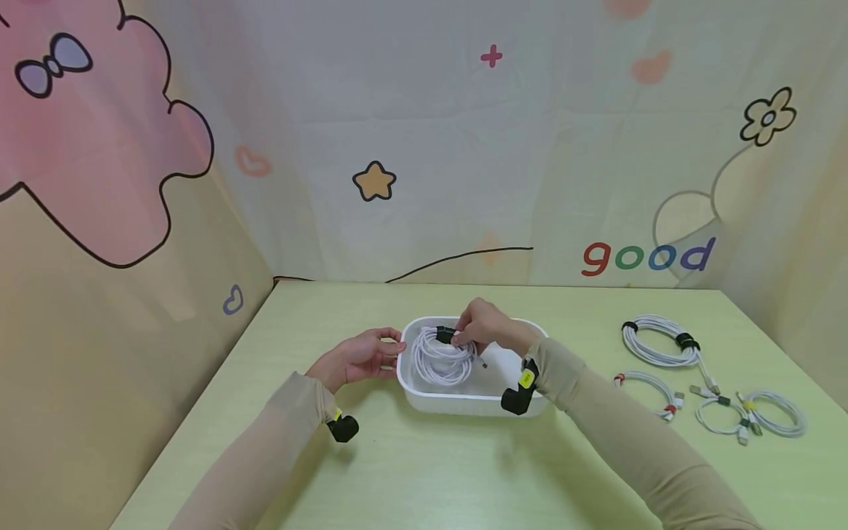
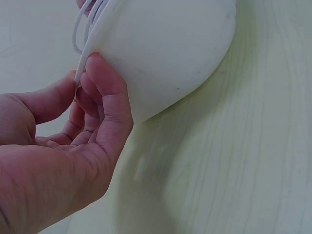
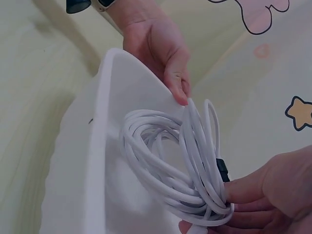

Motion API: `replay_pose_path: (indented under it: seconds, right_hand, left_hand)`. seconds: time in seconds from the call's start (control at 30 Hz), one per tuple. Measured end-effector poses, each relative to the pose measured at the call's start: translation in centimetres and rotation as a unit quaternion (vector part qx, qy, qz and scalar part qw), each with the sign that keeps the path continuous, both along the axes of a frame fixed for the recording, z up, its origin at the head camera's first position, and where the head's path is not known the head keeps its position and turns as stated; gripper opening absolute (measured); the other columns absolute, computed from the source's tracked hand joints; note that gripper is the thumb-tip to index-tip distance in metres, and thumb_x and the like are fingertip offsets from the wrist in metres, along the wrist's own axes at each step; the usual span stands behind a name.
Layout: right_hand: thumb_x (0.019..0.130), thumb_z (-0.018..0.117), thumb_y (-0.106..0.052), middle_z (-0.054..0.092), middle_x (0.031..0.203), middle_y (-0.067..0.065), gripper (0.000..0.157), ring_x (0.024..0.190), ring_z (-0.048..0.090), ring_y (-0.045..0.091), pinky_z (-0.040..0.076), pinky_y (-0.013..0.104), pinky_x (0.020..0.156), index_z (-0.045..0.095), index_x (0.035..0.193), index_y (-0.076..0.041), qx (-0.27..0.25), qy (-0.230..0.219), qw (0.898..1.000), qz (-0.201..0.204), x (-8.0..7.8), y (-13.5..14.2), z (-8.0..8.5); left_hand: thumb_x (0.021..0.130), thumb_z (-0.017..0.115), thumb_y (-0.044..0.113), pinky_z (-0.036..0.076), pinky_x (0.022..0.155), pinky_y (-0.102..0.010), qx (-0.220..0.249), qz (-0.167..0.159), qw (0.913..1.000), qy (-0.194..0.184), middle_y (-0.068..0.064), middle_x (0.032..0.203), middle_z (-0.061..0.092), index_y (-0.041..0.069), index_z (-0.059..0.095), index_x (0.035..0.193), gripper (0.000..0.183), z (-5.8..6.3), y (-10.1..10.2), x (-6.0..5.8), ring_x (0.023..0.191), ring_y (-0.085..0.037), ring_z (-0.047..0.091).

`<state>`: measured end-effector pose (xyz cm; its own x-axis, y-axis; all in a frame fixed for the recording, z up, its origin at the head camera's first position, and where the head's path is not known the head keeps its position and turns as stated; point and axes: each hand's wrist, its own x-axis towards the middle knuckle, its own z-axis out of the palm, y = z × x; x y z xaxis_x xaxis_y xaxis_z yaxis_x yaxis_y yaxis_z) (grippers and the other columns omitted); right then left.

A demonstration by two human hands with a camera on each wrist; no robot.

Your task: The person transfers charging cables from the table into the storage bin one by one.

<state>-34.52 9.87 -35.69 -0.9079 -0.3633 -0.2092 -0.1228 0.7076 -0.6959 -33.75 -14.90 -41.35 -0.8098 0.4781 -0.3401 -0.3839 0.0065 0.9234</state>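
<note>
Though apart from four coils (image 1: pixel 662 360), right grip (image 1: pixel 486 325) round white cable (image 1: pixel 444 366), left grip (image 1: pixel 362 357) round tub rim (image 1: pixel 450 398).

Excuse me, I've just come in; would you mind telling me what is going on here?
A person is handling a white cable coil at a white bin. The right hand grips the coil near its black strap, while the left hand pinches the bin's rim. The coil is at the bin's left end; whether it touches the bottom is hard to tell. Four other coils lie on the table to the right of the bin.
</note>
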Motion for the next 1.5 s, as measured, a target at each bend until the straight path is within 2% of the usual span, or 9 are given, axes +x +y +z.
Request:
replay_pose_path:
  seconds: [0.13,0.33,0.6,0.77,0.9,1.03,1.27,1.4,1.5]
  right_hand:
    - [0.089,0.068,-0.014,0.07,0.088,0.016,0.025,0.063,0.067,0.018,0.059,0.033,0.063,0.069,0.105,0.005,0.006,-0.008,1.0,0.017,0.2,0.3,0.4]
    - [0.096,0.059,-0.022,0.07,0.1,0.025,0.034,0.077,0.071,0.029,0.059,0.034,0.064,0.065,0.112,0.007,0.015,0.051,0.998,0.014,0.4,1.9,1.7]
    - [0.095,0.058,-0.014,0.07,0.09,0.023,0.021,0.07,0.067,0.024,0.058,0.037,0.063,0.068,0.101,0.004,-0.009,0.163,0.986,0.017,0.8,6.4,2.7]
    - [0.094,0.058,-0.009,0.07,0.088,0.022,0.019,0.072,0.067,0.025,0.057,0.034,0.062,0.067,0.101,0.006,0.003,0.182,0.983,0.018,1.2,10.7,2.3]
    - [0.091,0.061,-0.008,0.07,0.083,0.014,0.017,0.071,0.065,0.024,0.055,0.028,0.059,0.067,0.1,0.005,0.056,0.159,0.985,0.022,1.9,14.3,1.9]
    - [0.088,0.067,-0.01,0.068,0.077,0.009,0.016,0.067,0.062,0.02,0.054,0.028,0.058,0.068,0.095,0.003,0.124,0.097,0.987,0.038,3.0,16.8,1.5]
    - [0.079,0.075,-0.012,0.058,0.077,0.005,0.024,0.066,0.052,0.017,0.049,0.03,0.057,0.063,0.096,0.0,0.217,-0.021,0.975,0.044,4.2,18.4,0.4]
    - [0.075,0.077,-0.009,0.058,0.077,0.002,0.021,0.066,0.05,0.015,0.043,0.028,0.056,0.064,0.091,-0.005,0.248,-0.027,0.966,0.064,4.7,18.5,-0.3]
    - [0.074,0.076,-0.008,0.058,0.072,0.0,0.015,0.063,0.05,0.013,0.039,0.025,0.054,0.066,0.085,-0.007,0.248,-0.014,0.965,0.082,4.7,18.5,-0.7]
  left_hand:
    - [0.099,0.05,0.006,0.054,0.065,-0.026,-0.003,-0.002,1.0,0.001,0.001,0.083,0.058,0.013,0.046,0.102,0.009,0.1,0.2,0.0,0.071,-0.011,0.059]
    - [0.099,0.048,0.006,0.053,0.067,-0.027,-0.004,-0.009,0.9999,0.006,0.0,0.085,0.058,0.013,0.045,0.101,0.008,0.1,0.4,-0.1,0.073,-0.011,0.058]
    - [0.099,0.05,0.006,0.053,0.068,-0.026,-0.005,0.003,0.9997,0.023,0.0,0.087,0.058,0.008,0.045,0.107,0.01,-0.6,-0.5,0.2,0.072,-0.012,0.057]
    - [0.099,0.049,0.005,0.053,0.07,-0.026,-0.004,-0.001,0.9995,0.031,0.001,0.087,0.058,0.009,0.044,0.107,0.01,-0.9,-0.8,0.3,0.074,-0.011,0.058]
    - [0.099,0.049,0.006,0.053,0.07,-0.026,-0.004,-0.009,0.9994,0.035,0.001,0.087,0.058,0.008,0.044,0.109,0.012,-0.6,-0.4,0.2,0.074,-0.01,0.058]
    - [0.098,0.049,0.005,0.053,0.069,-0.027,-0.002,-0.012,0.9993,0.035,0.001,0.086,0.058,0.009,0.045,0.107,0.01,-0.3,0.1,0.0,0.073,-0.011,0.058]
    - [0.098,0.049,0.004,0.053,0.069,-0.027,0.01,-0.018,0.9992,0.035,0.001,0.083,0.058,0.01,0.046,0.104,0.009,-0.2,0.2,-0.1,0.071,-0.01,0.058]
    - [0.097,0.05,0.004,0.054,0.068,-0.027,0.008,-0.017,0.9993,0.032,0.001,0.083,0.058,0.01,0.046,0.102,0.009,-0.3,0.1,-0.1,0.069,-0.01,0.058]
    - [0.098,0.05,0.005,0.053,0.068,-0.027,0.007,-0.015,0.9994,0.029,0.001,0.084,0.058,0.011,0.046,0.102,0.009,-0.2,0.0,0.0,0.069,-0.01,0.058]
